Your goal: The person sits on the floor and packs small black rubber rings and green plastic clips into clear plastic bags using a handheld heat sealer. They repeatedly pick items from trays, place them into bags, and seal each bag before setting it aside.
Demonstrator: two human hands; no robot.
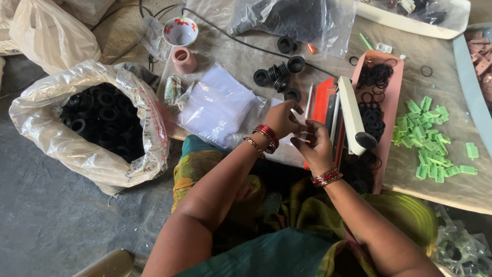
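My left hand (283,119) and my right hand (313,146) meet just left of a red and white heat sealer (341,115) with a black knob. Both pinch a small clear plastic pouch (298,134) between the fingers; what is inside it cannot be made out. Red bangles sit on both wrists. A stack of clear flat pouches (218,105) lies to the left of my left hand. Several black rubber rings (279,74) lie on the mat beyond my hands.
A big plastic sack of black rubber rings (100,120) stands at the left. A pink tray of thin black O-rings (376,97) lies right of the sealer, beside a heap of green plastic pieces (428,138). A pink cup (183,60) and a flowered bowl (180,31) sit at the back.
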